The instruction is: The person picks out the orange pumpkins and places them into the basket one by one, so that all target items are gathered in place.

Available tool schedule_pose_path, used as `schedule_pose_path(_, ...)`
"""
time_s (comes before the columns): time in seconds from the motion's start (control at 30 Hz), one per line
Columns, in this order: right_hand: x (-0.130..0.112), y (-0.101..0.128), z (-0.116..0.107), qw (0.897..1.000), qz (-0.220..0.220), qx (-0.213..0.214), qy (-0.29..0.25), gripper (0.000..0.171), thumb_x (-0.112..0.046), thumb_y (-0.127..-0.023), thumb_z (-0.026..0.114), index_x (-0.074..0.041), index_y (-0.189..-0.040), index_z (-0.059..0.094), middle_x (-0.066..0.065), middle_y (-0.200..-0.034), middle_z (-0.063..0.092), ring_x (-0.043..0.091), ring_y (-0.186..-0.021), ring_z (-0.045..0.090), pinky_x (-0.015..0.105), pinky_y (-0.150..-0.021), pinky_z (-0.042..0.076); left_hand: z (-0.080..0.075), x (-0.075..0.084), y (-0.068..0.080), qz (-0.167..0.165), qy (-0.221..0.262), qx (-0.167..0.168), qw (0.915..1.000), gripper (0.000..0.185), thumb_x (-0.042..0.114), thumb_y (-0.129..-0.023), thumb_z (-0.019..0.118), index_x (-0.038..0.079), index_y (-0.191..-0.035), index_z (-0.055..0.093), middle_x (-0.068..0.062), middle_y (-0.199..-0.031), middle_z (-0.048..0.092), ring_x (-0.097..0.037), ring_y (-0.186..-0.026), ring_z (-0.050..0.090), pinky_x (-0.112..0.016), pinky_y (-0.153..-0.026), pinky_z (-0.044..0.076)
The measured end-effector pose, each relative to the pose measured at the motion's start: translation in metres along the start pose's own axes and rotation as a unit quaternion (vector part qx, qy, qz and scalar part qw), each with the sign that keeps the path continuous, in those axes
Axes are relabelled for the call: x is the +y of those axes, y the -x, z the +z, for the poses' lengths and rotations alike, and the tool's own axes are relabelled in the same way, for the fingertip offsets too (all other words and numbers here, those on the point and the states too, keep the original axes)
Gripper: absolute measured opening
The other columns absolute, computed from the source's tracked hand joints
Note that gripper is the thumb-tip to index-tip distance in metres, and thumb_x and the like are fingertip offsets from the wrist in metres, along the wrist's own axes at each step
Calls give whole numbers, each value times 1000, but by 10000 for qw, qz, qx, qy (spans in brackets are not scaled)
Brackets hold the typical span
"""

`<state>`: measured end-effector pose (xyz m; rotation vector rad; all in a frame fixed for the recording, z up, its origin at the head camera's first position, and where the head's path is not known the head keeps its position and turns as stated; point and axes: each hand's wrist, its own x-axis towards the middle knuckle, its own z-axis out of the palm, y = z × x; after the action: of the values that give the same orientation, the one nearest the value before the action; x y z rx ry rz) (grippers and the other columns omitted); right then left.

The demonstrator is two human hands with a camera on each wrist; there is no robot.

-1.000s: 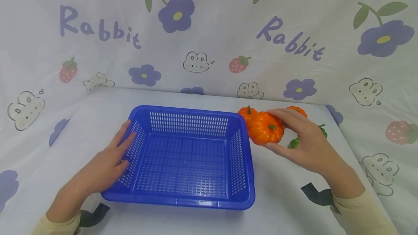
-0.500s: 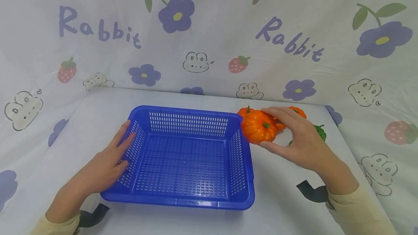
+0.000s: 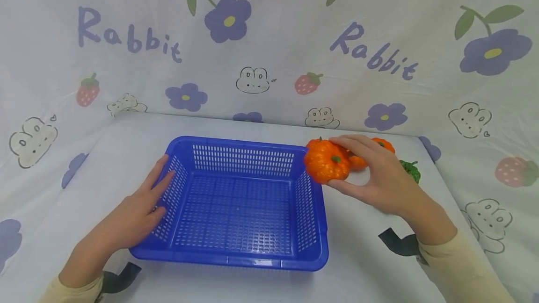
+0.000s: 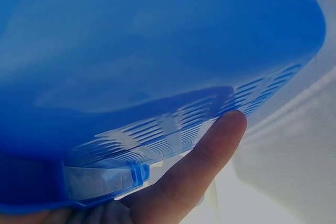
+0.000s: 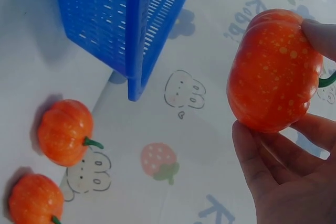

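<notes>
A blue perforated basket (image 3: pixel 311 228) sits in the middle of the table, with nothing inside it. My left hand (image 3: pixel 156 195) lies flat with straight fingers against the basket's left wall (image 4: pixel 157 51); one finger (image 4: pixel 205 161) shows under the rim. My right hand (image 3: pixel 338 163) grips an orange toy pumpkin (image 3: pixel 323 160) between thumb and fingers, off the table beside the basket's far right corner. In the right wrist view the held pumpkin (image 5: pixel 273 72) hangs above the cloth, fingers (image 5: pixel 273 177) wrapped below it.
Two more orange pumpkins (image 3: pixel 384 144) (image 5: pixel 65 132) and a green toy vegetable (image 3: pixel 409 170) lie on the table behind my right hand. A printed cloth covers the table (image 3: pixel 370 256) and the backdrop. The table ends close to the right.
My right hand has lifted the pumpkin off the table and carried it left, up to the basket's right rim. The left hand and basket have stayed put.
</notes>
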<state>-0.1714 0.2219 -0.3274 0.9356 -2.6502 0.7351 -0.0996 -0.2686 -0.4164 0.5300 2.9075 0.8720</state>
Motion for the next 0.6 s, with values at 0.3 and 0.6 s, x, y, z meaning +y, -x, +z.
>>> schedule_pose_path(0.3,-4,-6,3,9998,-73,-72,-157,74,-25,-86,94,-16,-152,62,5,-148,62,30,-134,60,63,-100,58,1,-3,-1,21,35,5,10000,73,-2,-103,56,-8,-168,24,-14,-181,-13,-57,-153,32,-69,-116,38)
schedule_pose_path(0.6,-6,-15,8,9995,-144,-229,-183,74,-27,-88,93,-17,-154,60,5,-152,60,31,-137,58,58,-97,61,1,-2,-1,-24,58,-29,10000,73,-1,-103,56,-7,-168,24,-13,-181,-14,-57,-154,29,-69,-116,37)
